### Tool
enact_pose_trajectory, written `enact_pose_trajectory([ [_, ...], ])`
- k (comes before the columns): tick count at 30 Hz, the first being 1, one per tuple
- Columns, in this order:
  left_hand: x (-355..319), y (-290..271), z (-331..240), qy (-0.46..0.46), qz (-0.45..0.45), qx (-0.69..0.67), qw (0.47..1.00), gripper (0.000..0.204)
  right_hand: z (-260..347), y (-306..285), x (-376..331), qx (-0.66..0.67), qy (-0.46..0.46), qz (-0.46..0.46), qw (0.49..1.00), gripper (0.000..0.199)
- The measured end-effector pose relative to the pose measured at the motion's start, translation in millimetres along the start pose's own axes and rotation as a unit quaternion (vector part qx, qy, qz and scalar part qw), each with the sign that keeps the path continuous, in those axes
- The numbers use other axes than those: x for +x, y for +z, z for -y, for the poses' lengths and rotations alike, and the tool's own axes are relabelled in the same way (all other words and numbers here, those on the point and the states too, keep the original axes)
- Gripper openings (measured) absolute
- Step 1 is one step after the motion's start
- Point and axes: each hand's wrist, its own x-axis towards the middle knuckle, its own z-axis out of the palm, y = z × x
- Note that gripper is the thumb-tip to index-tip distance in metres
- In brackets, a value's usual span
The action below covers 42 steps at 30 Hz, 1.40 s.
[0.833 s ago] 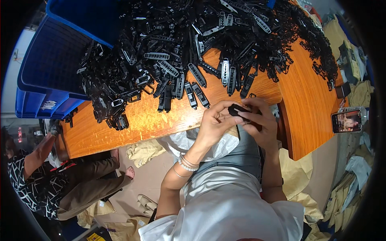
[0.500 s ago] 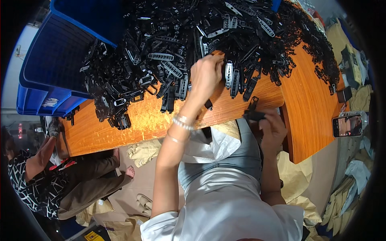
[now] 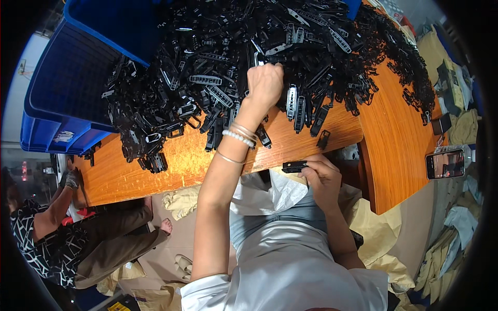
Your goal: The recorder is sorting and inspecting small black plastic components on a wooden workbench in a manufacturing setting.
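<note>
So from my end, everything hangs around the big heap of black plastic clip parts spread over the orange wooden bench. The left hand is stretched out and sits right at the near edge of that heap, fingers curled in tight, knuckles up. They look closed on something from the heap, but I can't tell what, the hand hides it. There's a string of white beads and a couple of thin bangles on that wrist.

The right hand is well back from the heap, just off the bench's near edge, over the lap. Its fingers are pinched shut on one small black plastic clip piece, which pokes out to the left of the hand, lying roughly level.

Behind and left of the heap there are stacked blue plastic crates, with the parts piled up against them. Off to the right of the heap, near the bench's right edge, a phone with a lit screen lies flat. Left of the heap, past the bench's end, another person in a black-and-white patterned top is sitting with a hand up on the bench.
</note>
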Motion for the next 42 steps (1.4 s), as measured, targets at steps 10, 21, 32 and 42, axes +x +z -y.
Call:
enact_pose_trajectory([
  [10, -23.7, -21.2, -8.9, 0.011, -0.083, -0.128, 0.988, 0.004, -21.8, 3.7, 15.6, 0.046, -0.005, 0.006, 0.999, 0.01],
  [21, 14.0, -22.1, -9.9, 0.043, -0.077, 0.034, 0.996, 0.004, -4.6, 7.0, 14.1, 0.046, -0.011, -0.006, 0.999, 0.01],
  [32, -109.3, -80.7, -52.2, -0.239, -0.018, -0.673, 0.699, 0.013, 24.1, -0.2, 29.4, 0.263, 0.091, -0.092, 0.956, 0.017],
  [42, -127.4, -74.9, -63.3, -0.184, -0.017, -0.59, 0.786, 0.011, 29.8, 2.6, 24.3, 0.191, 0.117, -0.078, 0.972, 0.013],
])
